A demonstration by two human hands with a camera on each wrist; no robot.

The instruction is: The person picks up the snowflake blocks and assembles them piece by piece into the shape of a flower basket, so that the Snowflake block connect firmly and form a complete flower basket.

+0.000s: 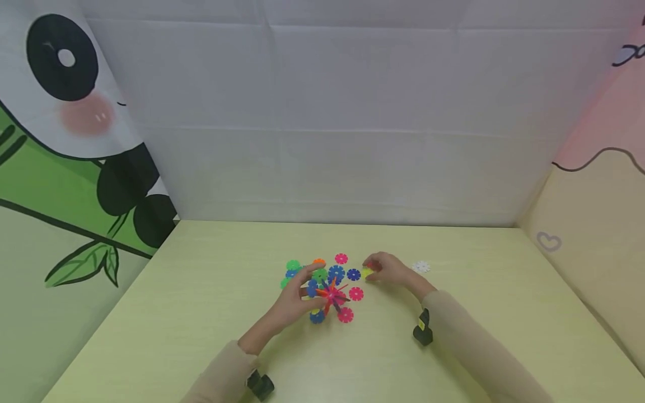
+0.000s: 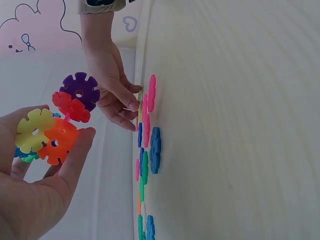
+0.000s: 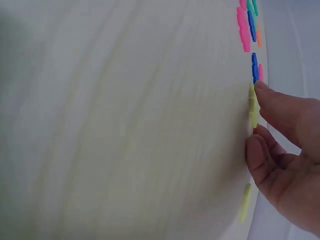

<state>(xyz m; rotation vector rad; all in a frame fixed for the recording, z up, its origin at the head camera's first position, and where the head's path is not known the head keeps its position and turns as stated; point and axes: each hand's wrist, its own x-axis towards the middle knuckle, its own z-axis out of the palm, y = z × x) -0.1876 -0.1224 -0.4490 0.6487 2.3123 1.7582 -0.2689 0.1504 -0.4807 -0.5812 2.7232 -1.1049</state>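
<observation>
My left hand holds a ball-like cluster of interlocked plastic snowflake discs above the table. In the left wrist view, the cluster shows a yellow disc, an orange disc, a red disc and a purple disc; my thumb lies against it and the other fingers are partly behind. Over at the right edge of the loose discs, my right hand pinches a yellow snowflake disc at the tabletop, thumb on one side and fingers on the other.
Loose discs lie flat around the cluster: a dark blue disc, pink discs, green discs and an orange disc. White discs lie right of my right hand. A pale wall stands behind the table.
</observation>
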